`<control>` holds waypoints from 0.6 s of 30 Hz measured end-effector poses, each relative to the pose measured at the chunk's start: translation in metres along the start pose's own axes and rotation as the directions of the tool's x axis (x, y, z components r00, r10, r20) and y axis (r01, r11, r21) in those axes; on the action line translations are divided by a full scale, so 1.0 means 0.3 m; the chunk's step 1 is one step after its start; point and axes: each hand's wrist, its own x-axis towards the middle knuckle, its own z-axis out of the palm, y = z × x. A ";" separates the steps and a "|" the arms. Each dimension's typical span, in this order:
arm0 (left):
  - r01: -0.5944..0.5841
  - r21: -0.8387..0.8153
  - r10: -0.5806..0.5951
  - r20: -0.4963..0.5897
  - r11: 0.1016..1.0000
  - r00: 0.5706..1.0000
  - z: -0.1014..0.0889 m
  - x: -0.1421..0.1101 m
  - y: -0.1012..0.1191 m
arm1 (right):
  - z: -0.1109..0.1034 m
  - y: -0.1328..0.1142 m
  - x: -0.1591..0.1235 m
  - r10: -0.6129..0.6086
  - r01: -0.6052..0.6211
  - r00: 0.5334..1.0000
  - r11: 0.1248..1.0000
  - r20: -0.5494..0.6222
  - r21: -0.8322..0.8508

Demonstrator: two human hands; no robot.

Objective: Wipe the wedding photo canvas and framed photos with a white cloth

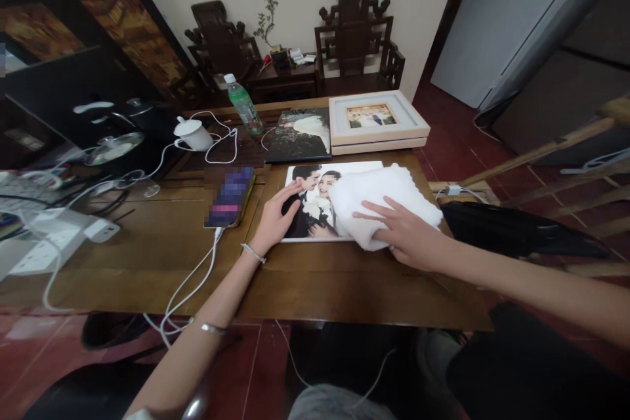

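A glossy photo print [315,226] of a couple lies flat on the wooden table, its right part hidden under a folded, fluffy white towel [394,193]. My right hand [401,230] presses on the towel's near side, some fingers spread over it and others tucked into its fold. At the print's left edge rests my left hand [278,213], fingers stretched out and touching the border. Just beyond the print are a dark photo panel [299,134] and a pale wooden box frame [378,121] with a small picture inside.
Left of my hand lies a phone [230,197] on a charging cable. A power strip [49,243], a lidded white cup [193,134] and a green-labelled bottle [245,105] stand farther left and back. A black bag [516,230] is beyond the table's right edge.
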 end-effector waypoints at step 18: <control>0.006 -0.009 -0.006 -0.013 1.000 1.000 0.001 0.001 0.003 | 0.023 -0.131 0.044 0.060 -0.063 0.996 0.997 0.062 0.047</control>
